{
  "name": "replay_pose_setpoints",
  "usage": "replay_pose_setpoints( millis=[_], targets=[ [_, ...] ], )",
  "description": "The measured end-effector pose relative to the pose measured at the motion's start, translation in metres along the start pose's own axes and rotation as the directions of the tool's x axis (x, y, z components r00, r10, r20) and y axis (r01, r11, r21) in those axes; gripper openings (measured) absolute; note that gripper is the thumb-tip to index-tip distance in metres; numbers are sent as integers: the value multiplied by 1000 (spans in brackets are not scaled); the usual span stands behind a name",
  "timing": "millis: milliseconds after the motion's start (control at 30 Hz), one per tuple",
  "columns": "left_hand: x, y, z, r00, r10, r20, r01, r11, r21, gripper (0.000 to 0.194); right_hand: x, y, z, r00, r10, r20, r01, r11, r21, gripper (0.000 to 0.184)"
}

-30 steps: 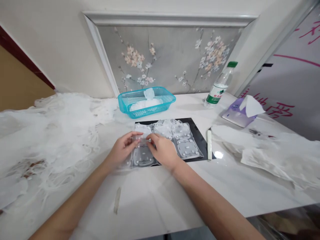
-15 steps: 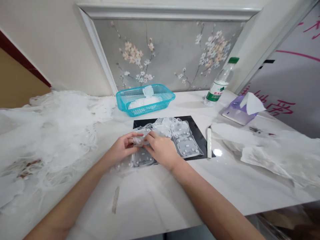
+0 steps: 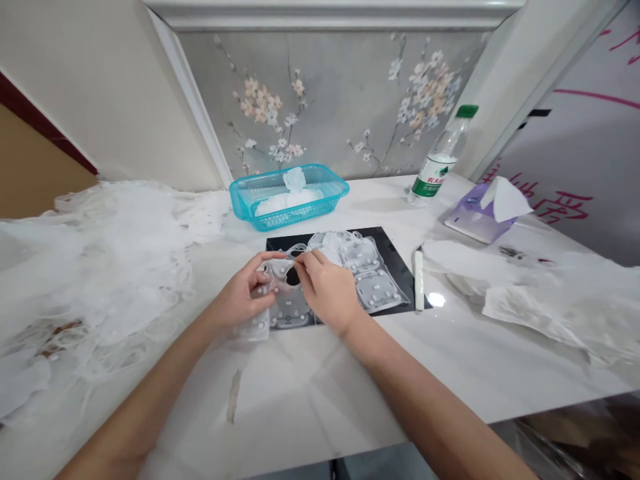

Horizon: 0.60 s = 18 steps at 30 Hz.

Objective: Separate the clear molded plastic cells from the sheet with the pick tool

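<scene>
Both hands, left hand (image 3: 245,295) and right hand (image 3: 325,288), pinch one clear piece (image 3: 281,272) partly lifted off the sheet (image 3: 350,270). By my judgement several pieces beyond the right hand remain attached.

Bare forearms, seemingly no sleeves, rings

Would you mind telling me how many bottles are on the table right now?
1: a clear plastic bottle with a green cap stands at the far right of the table, behind the purple tissue pack. Others may be hidden.

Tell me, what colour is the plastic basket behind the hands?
The basket is turquoise blue with a fine mesh pattern, seen clearly in the head view.
</scene>
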<state>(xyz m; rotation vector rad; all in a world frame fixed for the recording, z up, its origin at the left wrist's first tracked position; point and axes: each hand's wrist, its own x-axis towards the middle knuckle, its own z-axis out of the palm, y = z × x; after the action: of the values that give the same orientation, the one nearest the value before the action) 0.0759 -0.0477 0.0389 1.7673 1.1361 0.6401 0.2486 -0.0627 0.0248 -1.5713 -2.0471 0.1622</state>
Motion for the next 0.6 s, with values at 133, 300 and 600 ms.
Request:
replay_pose_setpoints(
  millis=[133, 300, 600],
  targets=[
    [-1, 4, 1, 1000, 7, -30, -7, 1000, 5, 61, 1, 3, -2, 998, 28, -52, -26, 999, 36, 26],
    [-1, 10, 2, 1000, 2, -29, -3, 1000, -25, 60, 1, 3, -3, 998, 30, -64, -30, 1000, -6, 28],
    [-6, 1, -6, 996, 4, 90, -3, 1000, -9, 56, 10, 32, -10, 883, 294, -366, -241, 953, 182, 24]
  ],
)
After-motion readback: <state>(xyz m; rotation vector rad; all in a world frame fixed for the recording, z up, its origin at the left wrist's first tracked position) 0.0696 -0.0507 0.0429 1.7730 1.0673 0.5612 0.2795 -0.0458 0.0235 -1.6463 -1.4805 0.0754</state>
